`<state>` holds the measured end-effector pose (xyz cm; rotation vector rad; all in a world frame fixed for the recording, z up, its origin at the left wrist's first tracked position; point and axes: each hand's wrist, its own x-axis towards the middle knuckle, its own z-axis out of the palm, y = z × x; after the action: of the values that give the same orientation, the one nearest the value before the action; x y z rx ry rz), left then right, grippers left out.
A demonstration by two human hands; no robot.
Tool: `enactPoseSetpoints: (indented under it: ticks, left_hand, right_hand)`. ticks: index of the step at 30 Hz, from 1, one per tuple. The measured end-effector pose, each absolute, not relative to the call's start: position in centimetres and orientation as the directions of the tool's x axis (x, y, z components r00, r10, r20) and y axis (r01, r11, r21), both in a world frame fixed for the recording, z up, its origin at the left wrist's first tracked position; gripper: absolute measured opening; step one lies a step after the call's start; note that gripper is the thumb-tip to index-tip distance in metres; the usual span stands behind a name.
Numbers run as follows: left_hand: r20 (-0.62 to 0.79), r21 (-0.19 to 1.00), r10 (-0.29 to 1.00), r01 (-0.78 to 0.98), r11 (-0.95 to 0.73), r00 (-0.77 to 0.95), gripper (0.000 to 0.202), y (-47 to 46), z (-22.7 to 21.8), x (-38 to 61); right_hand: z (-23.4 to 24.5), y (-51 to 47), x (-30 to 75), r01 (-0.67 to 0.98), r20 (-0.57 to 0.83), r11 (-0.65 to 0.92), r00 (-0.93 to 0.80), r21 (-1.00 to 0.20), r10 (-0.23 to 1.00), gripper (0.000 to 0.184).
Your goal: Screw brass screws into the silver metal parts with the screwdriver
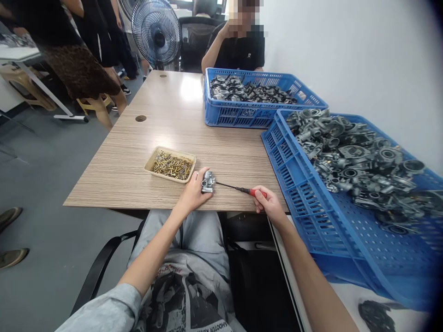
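Observation:
My left hand [193,191] is wrapped around a small grey metal part [208,181] at the wooden table's [155,138] near edge. In my right hand [268,204] sits a screwdriver [242,189] with a red handle; its thin black shaft runs left and its tip meets the metal part. Just left of the part lies a shallow beige tray [152,160] filled with several small brass screws [172,166].
A tilted blue crate [294,184] of grey metal parts sits at my right, and a second blue crate [238,115] stands behind it. Across the table a person in black [238,48] is seated. A fan [156,30] and standing people are at the back left.

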<state>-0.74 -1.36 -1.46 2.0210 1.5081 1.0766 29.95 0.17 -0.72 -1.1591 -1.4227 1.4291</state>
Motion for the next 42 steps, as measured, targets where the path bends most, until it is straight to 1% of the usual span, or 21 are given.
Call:
enactPoseSetpoints:
  ticks: [12, 18, 23, 27, 35, 42]
  left_hand:
    - [0.342, 0.696, 0.931, 0.631, -0.342, 0.128, 0.084, -1.23, -1.82, -0.83]
    - [0.348, 0.702, 0.929, 0.622, -0.347, 0.127, 0.085, -1.2, -1.8, -0.82]
    - [0.338, 0.716, 0.934, 0.611, -0.336, 0.117, 0.085, -1.2, -1.6, -0.8]
    - [0.342, 0.721, 0.933, 0.607, -0.335, 0.11, 0.085, -1.2, -1.57, -0.79]
    - [0.32, 0.7, 0.94, 0.638, -0.32, 0.12, 0.084, -1.31, -1.53, -0.76]
    - [0.324, 0.699, 0.939, 0.639, -0.321, 0.118, 0.085, -1.25, -1.66, -0.76]
  right_hand:
    - [-1.3, 0.39, 30.41, 0.158, -0.062, -0.019, -0.274, -0.987, 0.96, 0.04]
    - [-0.86, 0.17, 30.38, 0.205, -0.02, 0.031, -0.243, -0.978, 0.97, 0.043]
    - [-0.83, 0.05, 30.27, 0.19, 0.009, 0.052, -0.224, -0.98, 0.974, 0.046]
    - [-0.92, 0.07, 30.22, 0.184, 0.0, 0.041, -0.215, -0.982, 0.977, 0.049]
    - [-0.75, -0.04, 30.24, 0.173, -0.039, -0.001, -0.212, -0.985, 0.977, 0.048]
    - [-0.53, 0.03, 29.77, 0.241, -0.046, 0.025, -0.283, -0.97, 0.958, 0.049]
